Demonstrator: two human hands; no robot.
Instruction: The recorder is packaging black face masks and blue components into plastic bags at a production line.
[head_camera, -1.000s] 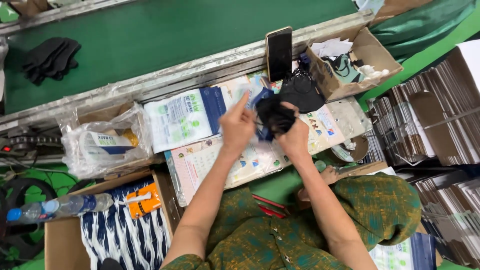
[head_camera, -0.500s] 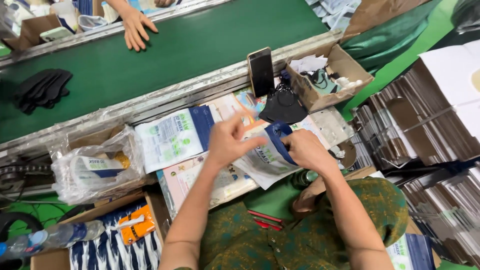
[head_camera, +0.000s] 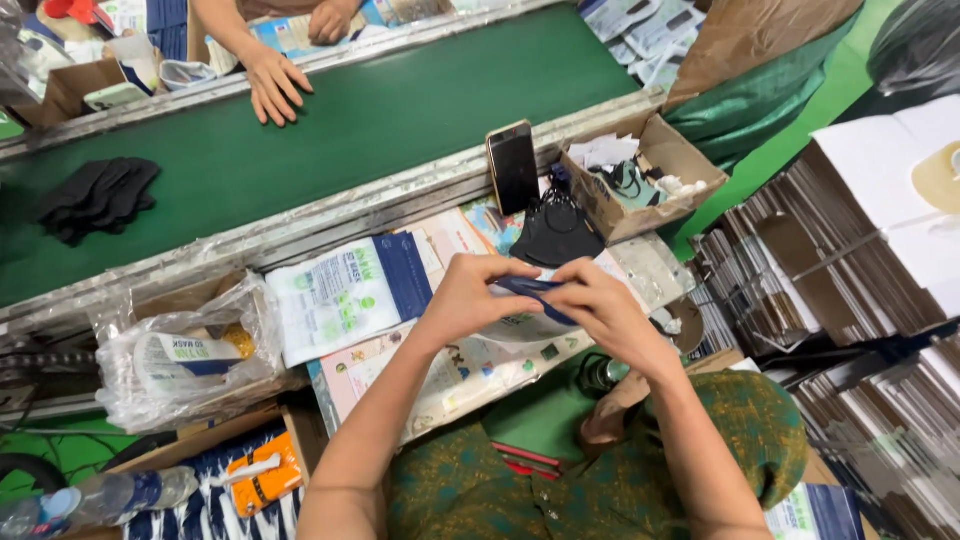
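The worktop (head_camera: 300, 235) holds flat packets (head_camera: 345, 295), a black phone (head_camera: 513, 165), a small box (head_camera: 650, 175) and black masks (head_camera: 555, 235). More black masks (head_camera: 95, 198) lie on the green belt (head_camera: 420, 100).

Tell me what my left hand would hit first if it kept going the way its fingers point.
The left hand points right, toward the right hand, and both pinch the same white and blue pouch. So it would likely meet the right hand's fingers first, with the pouch between them; depth is hard to judge.
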